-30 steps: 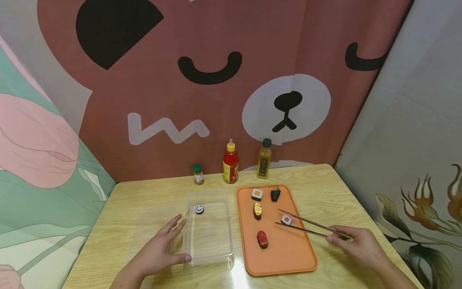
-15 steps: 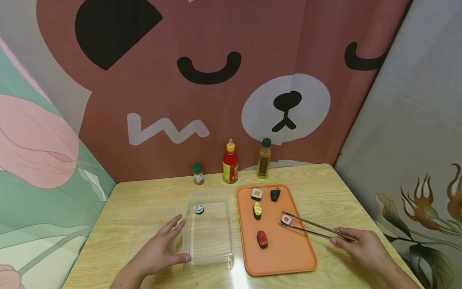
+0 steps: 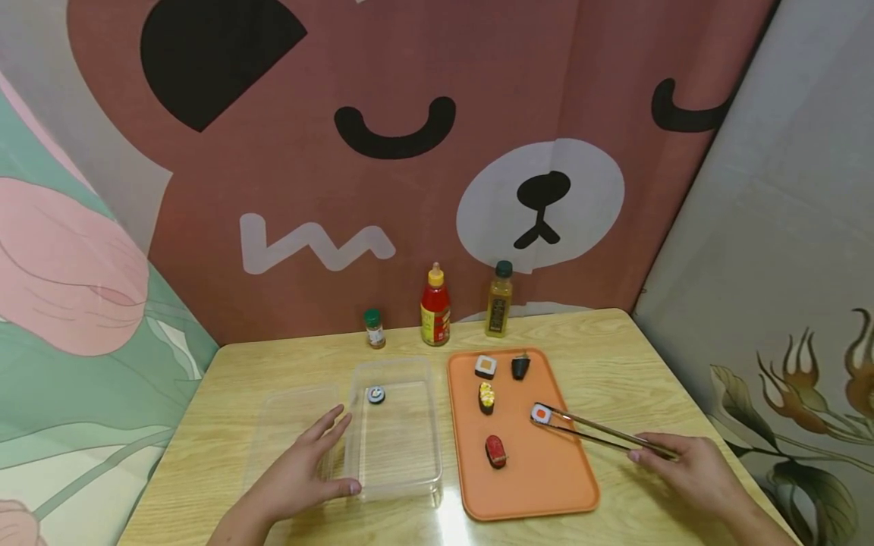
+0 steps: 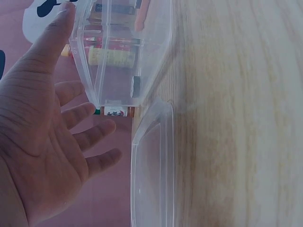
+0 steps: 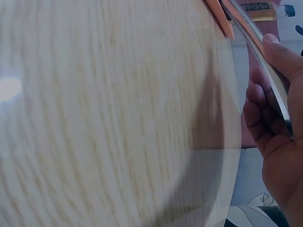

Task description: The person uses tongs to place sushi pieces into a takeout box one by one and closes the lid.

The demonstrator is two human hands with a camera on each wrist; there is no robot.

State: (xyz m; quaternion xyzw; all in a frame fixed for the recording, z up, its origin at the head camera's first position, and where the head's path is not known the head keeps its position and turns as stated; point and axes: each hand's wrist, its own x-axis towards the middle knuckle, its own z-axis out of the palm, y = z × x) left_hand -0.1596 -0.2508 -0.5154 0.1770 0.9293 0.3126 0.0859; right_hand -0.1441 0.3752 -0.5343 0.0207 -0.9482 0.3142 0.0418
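My right hand (image 3: 690,466) holds long slim metal tongs (image 3: 601,430), whose tips sit on either side of a square white sushi roll (image 3: 541,413) with an orange-red centre. That roll is at the right side of an orange tray (image 3: 539,485). In the right wrist view, fingers and thumb curl round the tongs (image 5: 265,61). My left hand (image 3: 300,474) has its fingers spread beside a clear plastic box (image 3: 437,447), thumb near its front left rim; contact is unclear. A round sushi roll (image 3: 376,394) lies inside the box, towards the back.
Also on the tray are a red-topped sushi (image 3: 496,451), a yellow-topped sushi (image 3: 486,398), a square roll (image 3: 486,367) and a black cone-shaped piece (image 3: 520,368). A clear lid (image 3: 273,425) lies left of the box. Behind stand a spice jar (image 3: 374,330), red sauce bottle (image 3: 436,307) and yellow-brown bottle (image 3: 500,301).
The tongs have drawn back slightly to the right, and their tips have closed in around the orange-centred roll. The roll and my left hand have stayed in place.
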